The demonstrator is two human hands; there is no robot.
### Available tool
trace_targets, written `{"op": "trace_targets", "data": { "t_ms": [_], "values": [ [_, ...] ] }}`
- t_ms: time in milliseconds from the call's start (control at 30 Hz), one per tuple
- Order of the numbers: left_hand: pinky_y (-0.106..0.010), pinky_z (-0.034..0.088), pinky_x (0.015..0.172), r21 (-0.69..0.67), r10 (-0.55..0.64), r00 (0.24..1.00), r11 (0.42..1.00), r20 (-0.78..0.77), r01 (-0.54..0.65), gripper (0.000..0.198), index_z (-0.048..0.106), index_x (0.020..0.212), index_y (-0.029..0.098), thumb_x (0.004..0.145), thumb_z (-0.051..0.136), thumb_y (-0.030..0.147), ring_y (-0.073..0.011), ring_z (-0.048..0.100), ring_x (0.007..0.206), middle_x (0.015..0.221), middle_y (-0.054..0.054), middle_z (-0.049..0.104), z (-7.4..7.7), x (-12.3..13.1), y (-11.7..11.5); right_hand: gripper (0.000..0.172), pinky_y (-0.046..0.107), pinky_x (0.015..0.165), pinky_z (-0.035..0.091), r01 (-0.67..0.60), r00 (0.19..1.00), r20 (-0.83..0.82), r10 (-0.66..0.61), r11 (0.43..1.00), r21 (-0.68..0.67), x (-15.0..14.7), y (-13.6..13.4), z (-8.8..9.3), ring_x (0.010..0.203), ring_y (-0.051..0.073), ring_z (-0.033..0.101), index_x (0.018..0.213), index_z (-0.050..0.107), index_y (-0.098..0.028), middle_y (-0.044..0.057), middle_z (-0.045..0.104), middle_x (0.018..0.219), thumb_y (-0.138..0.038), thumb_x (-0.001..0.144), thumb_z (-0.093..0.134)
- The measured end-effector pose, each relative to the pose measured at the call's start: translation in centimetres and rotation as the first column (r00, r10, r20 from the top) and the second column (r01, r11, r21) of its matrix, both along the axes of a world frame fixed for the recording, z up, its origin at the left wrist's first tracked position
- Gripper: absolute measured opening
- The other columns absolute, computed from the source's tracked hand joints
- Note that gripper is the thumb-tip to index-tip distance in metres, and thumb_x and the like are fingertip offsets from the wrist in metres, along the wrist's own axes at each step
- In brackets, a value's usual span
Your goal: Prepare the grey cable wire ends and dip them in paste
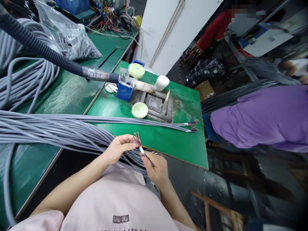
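Observation:
Close to my body, my right hand (155,165) grips a grey cable (143,153) just below its white-wrapped end. Thin coloured wires (137,140) fan out of that end. My left hand (122,146) pinches at these wires from the left, thumb and fingers nearly together. A thick bundle of grey cables (60,130) runs in from the left under my left hand and hangs past the table edge. Beyond my hands, a few more grey cables (144,122) lie across the green table, their stripped coloured ends (193,125) pointing right.
A black corrugated hose (48,53) with a pale nozzle reaches over a square metal pot (155,104) set in the table. Around it stand a pale green dish (140,110), a white cup (162,82) and a blue box (124,90). A person in purple (262,118) is at right.

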State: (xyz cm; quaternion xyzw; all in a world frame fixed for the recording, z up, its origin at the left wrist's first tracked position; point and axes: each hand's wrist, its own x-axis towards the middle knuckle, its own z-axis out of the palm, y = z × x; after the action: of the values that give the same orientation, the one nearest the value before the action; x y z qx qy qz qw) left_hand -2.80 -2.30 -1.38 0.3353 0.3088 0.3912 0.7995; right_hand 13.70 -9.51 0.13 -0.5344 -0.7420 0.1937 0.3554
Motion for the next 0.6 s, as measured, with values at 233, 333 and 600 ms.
{"op": "trace_targets", "data": {
  "t_ms": [233, 333, 600],
  "values": [
    [-0.023, 0.043, 0.059, -0.079, 0.036, 0.996, 0.996, 0.079, -0.03, 0.023, 0.071, 0.072, 0.013, 0.059, 0.081, 0.029, -0.0093, 0.054, 0.057, 0.067, -0.003, 0.066, 0.06, -0.24, 0.68, 0.024, 0.023, 0.06, 0.046, -0.039, 0.999, 0.026, 0.039, 0.999, 0.008, -0.09, 0.1, -0.25, 0.061, 0.014, 0.064, 0.086, 0.066, -0.017, 0.004, 0.07, 0.069, -0.025, 0.092, 0.043],
    [-0.023, 0.043, 0.06, -0.059, 0.027, 0.996, 0.998, 0.083, -0.022, 0.019, 0.071, 0.069, 0.013, 0.06, 0.08, 0.027, -0.009, 0.054, 0.058, 0.068, -0.002, 0.066, 0.05, -0.25, 0.76, 0.024, 0.023, 0.06, 0.045, -0.041, 0.999, 0.023, 0.041, 0.999, 0.002, -0.07, 0.12, -0.31, 0.061, 0.014, 0.063, 0.087, 0.066, -0.017, 0.004, 0.069, 0.07, -0.024, 0.092, 0.043],
    [-0.024, 0.045, 0.062, -0.038, 0.061, 0.998, 0.997, -0.025, -0.061, 0.012, 0.067, 0.063, 0.014, 0.063, 0.074, 0.024, -0.0098, 0.055, 0.058, 0.064, -0.001, 0.065, -0.02, 0.04, 0.61, 0.023, 0.024, 0.059, 0.044, -0.032, 0.998, 0.055, 0.03, 0.999, 0.029, -0.07, 0.33, -0.59, 0.061, 0.014, 0.063, 0.093, 0.065, -0.018, 0.004, 0.069, 0.07, -0.024, 0.092, 0.043]
  ]
}}
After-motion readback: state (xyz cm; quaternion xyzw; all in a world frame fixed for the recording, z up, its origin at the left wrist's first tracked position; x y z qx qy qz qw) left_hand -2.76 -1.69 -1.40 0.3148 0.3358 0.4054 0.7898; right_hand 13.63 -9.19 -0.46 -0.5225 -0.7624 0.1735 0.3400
